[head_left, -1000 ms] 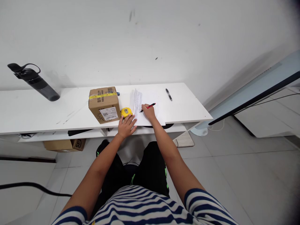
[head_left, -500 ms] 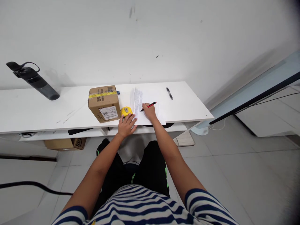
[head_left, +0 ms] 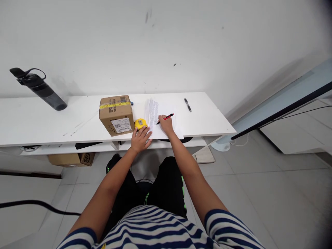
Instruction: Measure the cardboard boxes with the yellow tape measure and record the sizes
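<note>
My right hand (head_left: 166,125) is closed round a red pen (head_left: 165,118), its tip resting on a white sheet of paper (head_left: 153,112) on the white table (head_left: 52,121). My left hand (head_left: 140,138) lies flat with fingers spread on the paper's near left corner, at the table's front edge. A yellow tape measure (head_left: 140,123) sits just beyond my left fingertips. Left of it stands a taped cardboard box (head_left: 116,114) with a shipping label.
A black pen (head_left: 187,104) lies at the table's right end. A dark water bottle (head_left: 38,89) stands at the far left by the wall. A lower shelf holds dark items; a cardboard box (head_left: 71,159) sits on the floor. A black cable (head_left: 33,205) crosses the tiles at left.
</note>
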{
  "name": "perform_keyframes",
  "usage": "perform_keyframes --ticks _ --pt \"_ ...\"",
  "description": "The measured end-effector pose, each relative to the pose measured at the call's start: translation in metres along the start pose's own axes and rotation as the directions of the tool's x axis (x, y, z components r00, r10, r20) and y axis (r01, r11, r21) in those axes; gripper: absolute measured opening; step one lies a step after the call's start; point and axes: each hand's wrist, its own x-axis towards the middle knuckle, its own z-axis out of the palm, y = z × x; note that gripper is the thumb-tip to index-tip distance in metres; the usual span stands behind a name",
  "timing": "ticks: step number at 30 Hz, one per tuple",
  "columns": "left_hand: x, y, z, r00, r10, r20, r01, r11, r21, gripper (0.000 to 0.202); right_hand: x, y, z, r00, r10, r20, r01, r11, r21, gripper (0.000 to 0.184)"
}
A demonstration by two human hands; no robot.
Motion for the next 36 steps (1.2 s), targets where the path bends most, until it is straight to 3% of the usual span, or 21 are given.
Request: perform_keyframes --ticks 8,17,20,22,24,27,29,31,34,36 --pt "0.0 0.001 -0.001 0.999 -0.045 0.03 0.048 0.996 -0.082 0.042 0.0 0.001 -0.001 1.0 0.009 -0.021 -0.01 1.0 -0.018 0.03" --pt "0.0 0.001 -0.002 0.999 -0.031 0.04 0.033 0.999 -0.035 0.043 0.0 0.003 0.0 1.0 -0.023 -0.012 0.022 0.998 -0.061 0.035" --pt "-0.001 0.007 -0.007 0.999 -0.012 0.042 0.012 1.0 -0.009 0.042 -0.001 0.002 0.002 0.993 -0.113 -0.04 0.1 0.966 -0.238 0.033" --pt "-0.005 0.014 -0.014 0.999 0.002 0.045 -0.002 1.0 0.006 0.043 -0.001 0.003 0.004 0.987 -0.149 -0.06 0.11 0.901 -0.42 0.031" --pt "-0.009 0.021 -0.026 1.0 -0.008 0.024 0.007 1.0 0.025 0.044 0.001 0.004 0.007 0.988 -0.121 -0.094 0.055 0.853 -0.519 0.043" --pt "-0.01 0.027 -0.061 0.989 -0.087 -0.12 0.091 0.995 0.033 0.044 0.001 0.002 0.01 0.989 -0.066 -0.13 -0.021 0.818 -0.575 0.057" --pt "-0.002 0.022 -0.095 0.948 -0.185 -0.257 0.188 0.982 -0.015 0.044 -0.002 -0.002 0.011 0.986 -0.117 -0.122 0.02 0.796 -0.604 0.056" --pt "0.014 0.007 -0.132 0.873 -0.323 -0.365 0.308 0.946 -0.101 0.044 -0.007 -0.008 0.014 0.976 -0.207 -0.063 0.127 0.785 -0.607 0.052" --pt "0.036 -0.028 -0.172 0.68 -0.581 -0.447 0.481 0.814 -0.327 0.05 -0.013 -0.023 0.027 0.96 -0.231 0.158 0.279 0.732 -0.621 0.055" --pt "0.043 -0.051 -0.181 0.552 -0.747 -0.371 0.526 0.657 -0.54 0.058 -0.016 -0.035 0.038 0.917 -0.142 0.373 0.369 0.659 -0.655 0.067"
